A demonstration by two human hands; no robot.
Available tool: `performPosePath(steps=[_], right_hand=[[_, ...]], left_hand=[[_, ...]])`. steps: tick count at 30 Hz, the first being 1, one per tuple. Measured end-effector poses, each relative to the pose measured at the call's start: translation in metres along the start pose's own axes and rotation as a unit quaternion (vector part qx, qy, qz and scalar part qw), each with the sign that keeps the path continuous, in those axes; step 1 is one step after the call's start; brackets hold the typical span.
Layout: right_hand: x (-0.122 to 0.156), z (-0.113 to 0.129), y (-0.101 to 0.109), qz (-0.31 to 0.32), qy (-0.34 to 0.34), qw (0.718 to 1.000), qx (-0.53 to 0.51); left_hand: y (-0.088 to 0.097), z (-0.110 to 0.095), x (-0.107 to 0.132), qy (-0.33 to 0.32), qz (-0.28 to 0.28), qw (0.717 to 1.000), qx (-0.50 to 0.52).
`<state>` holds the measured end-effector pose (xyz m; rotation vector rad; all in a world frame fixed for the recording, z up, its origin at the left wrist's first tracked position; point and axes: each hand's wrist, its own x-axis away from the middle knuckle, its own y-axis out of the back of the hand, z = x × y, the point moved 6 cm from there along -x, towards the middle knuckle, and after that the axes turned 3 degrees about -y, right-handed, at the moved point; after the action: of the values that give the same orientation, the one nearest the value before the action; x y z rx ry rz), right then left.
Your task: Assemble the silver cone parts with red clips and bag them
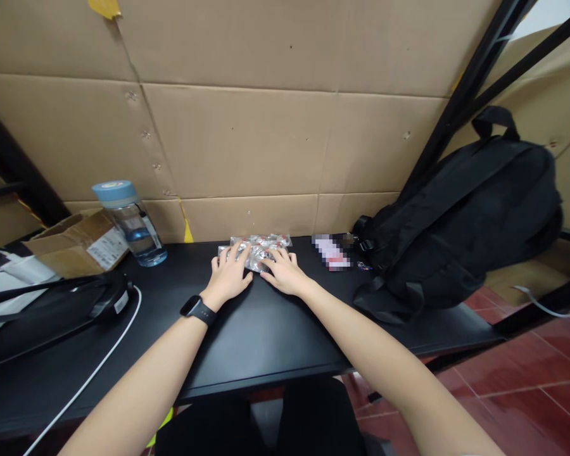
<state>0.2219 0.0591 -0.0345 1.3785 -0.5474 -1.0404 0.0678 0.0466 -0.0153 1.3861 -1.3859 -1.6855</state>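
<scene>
Small clear plastic packets with shiny, partly red contents lie in a cluster at the back of the black table, close to the cardboard wall. My left hand, below a black wristwatch, rests on the left part of the cluster with its fingers spread. On the right part lies my right hand, fingers apart and fingertips touching the packets. Both palms face down. What exactly the packets contain is too small to make out, and the fingers cover some of them.
A water bottle with a blue lid stands at the left beside an open cardboard box. Nearer lie a black bag-like item and a white cable. To the right are a blurred pink-and-white item and a black backpack.
</scene>
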Motion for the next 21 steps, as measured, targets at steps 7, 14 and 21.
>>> performPosePath(steps=[7,14,21], right_hand=[[0.003,-0.01,0.01,0.023,0.033,0.997,-0.073],[0.0,-0.022,0.013,-0.013,0.007,0.987,-0.163],[-0.01,-0.036,0.002,0.001,-0.003,0.965,-0.262]], left_hand=[[0.003,0.011,-0.003,-0.039,-0.022,0.999,0.014],[-0.002,0.017,-0.007,-0.007,0.006,0.995,0.102],[-0.008,0.019,-0.009,0.028,0.06,0.986,0.154]])
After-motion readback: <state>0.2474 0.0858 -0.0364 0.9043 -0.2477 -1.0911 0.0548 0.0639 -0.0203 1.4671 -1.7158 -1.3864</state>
